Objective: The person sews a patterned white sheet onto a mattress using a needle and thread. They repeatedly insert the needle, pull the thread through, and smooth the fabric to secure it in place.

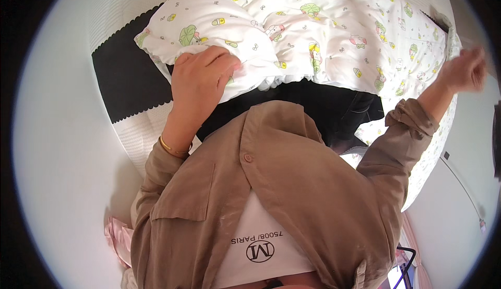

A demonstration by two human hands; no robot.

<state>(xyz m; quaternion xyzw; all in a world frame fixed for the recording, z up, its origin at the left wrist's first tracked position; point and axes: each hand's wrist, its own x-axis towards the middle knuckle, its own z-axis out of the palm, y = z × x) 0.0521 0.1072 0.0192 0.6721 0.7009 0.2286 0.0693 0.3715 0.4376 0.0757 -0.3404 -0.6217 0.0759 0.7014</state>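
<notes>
My left hand (201, 79) is on the near left part of white printed bedding (336, 34), its fingers curled into the cloth and the fingertips hidden. The bedding carries a green, yellow and pink cartoon print. Under my left hand it looks puffed like a pillow, with a bunched edge close to my lap. My right hand (465, 70) is raised at the far right, past the bedding's side edge. It is blurred, with the fingers bent in, and I cannot tell whether cloth is in it. A lifted fold of the bedding (453, 40) is beside that hand.
A black cloth panel (129, 64) with scalloped edges lies over a white ribbed cover (143, 132) on the left. Pink shiny fabric (118, 238) is at lower left. A thin cable (464, 187) runs along a pale surface on the right, near a pink curtain (419, 257).
</notes>
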